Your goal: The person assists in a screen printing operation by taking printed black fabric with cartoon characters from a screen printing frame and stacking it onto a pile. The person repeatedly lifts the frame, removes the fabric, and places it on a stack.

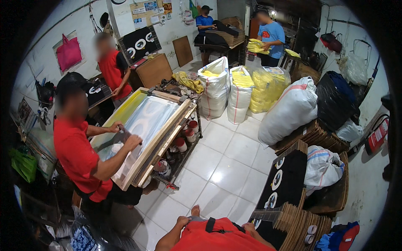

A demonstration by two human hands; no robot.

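Observation:
My left hand [183,221] is low in the head view, by my left hip, against grey shorts [198,218] and the edge of my red shirt [211,236]. Its fingers look bent, but they are too small and partly hidden to show whether they grip anything. At the shirt's other side is my right hand [250,228], nearest to a cardboard stack with black printed cloth [264,234]. The fingers of that hand are mostly hidden too. A black strap [210,225] lies across the front of my shirt.
To the left, a person in red works with both hands over a wooden-framed printing screen [167,125] on a rack of jars [189,134]. White sacks [215,90] stand ahead. Cardboard stacks [303,226] and a fire extinguisher [377,134] line the right. Other people work further back.

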